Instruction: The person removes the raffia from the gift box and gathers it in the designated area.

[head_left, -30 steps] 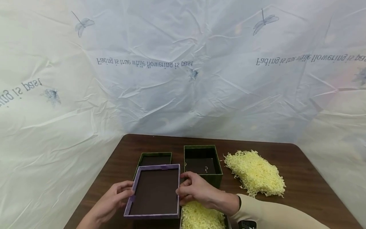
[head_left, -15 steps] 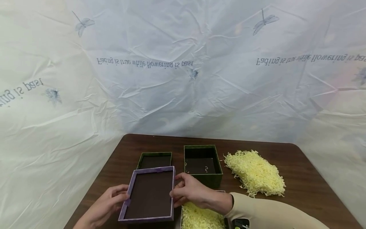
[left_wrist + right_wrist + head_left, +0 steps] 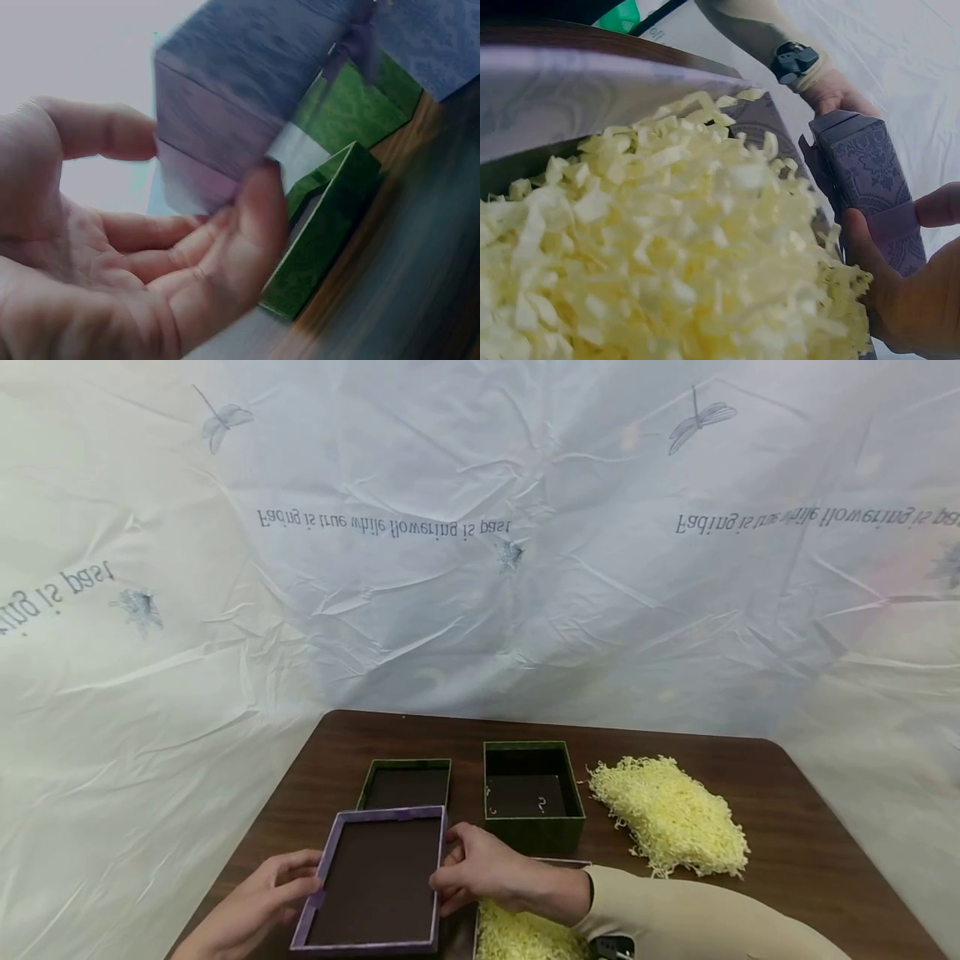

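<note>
A shallow purple box lid (image 3: 375, 885) is held up, its dark inside facing up. My left hand (image 3: 251, 902) grips its left side, with thumb and fingers on the patterned wall. On the opposite side my right hand (image 3: 480, 872) pinches the lid's right edge. Close up in the left wrist view, the purple lid (image 3: 225, 97) sits between my thumb and fingers. Below my right forearm stands a purple box, whose shredded yellow paper filling (image 3: 675, 247) fills the right wrist view. My arm hides part of this box in the head view.
A shallow green lid (image 3: 408, 785) lies behind the purple one, partly covered by it. Right of that stands a deep green box (image 3: 534, 833) with a few paper shreds inside. A loose heap of yellow shredded paper (image 3: 671, 818) lies on the brown table (image 3: 795, 827) at right.
Both hands have carried the purple lid leftward and nearer to me, uncovering more of the green lid. The boxes and the loose paper heap have stayed in place.
</note>
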A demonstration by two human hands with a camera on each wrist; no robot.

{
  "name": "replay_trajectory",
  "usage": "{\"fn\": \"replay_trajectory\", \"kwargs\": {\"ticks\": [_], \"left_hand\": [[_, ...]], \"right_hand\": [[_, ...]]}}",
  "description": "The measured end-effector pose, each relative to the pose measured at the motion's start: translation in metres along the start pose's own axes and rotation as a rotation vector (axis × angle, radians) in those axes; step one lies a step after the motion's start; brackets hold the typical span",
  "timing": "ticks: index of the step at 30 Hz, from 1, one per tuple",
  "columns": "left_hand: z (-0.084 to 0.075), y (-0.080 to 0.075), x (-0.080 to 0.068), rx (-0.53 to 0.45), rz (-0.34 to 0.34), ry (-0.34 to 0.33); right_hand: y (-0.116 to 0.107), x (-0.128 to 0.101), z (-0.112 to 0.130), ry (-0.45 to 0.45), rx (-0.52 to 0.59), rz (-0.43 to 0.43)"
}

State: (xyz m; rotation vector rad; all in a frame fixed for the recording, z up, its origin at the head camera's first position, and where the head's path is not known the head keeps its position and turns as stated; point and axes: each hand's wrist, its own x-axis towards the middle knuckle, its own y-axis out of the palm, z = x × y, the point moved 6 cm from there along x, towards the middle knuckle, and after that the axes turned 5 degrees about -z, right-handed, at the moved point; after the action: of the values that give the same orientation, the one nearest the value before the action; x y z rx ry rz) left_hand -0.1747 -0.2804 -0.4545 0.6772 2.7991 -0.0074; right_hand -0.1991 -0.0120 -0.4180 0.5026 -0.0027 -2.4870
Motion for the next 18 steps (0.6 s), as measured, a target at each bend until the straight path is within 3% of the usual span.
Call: {"fn": "replay_trajectory", "kwargs": {"ticks": [5,11,18], "left_hand": [[0.005,-0.003,-0.005,0.059,0.005,-0.039],[0.01,-0.002,-0.008,0.075,0.012,-0.041],[0.009,0.001,-0.009,-0.013,0.152,0.06]], "right_hand": [[0.005,0.0,-0.002,0.006,-0.007,0.014],[0.01,0.002,-0.005,0.0,-0.036,-0.014],[0.02,0.009,-0.013,0.035,-0.09,-0.062]]}}
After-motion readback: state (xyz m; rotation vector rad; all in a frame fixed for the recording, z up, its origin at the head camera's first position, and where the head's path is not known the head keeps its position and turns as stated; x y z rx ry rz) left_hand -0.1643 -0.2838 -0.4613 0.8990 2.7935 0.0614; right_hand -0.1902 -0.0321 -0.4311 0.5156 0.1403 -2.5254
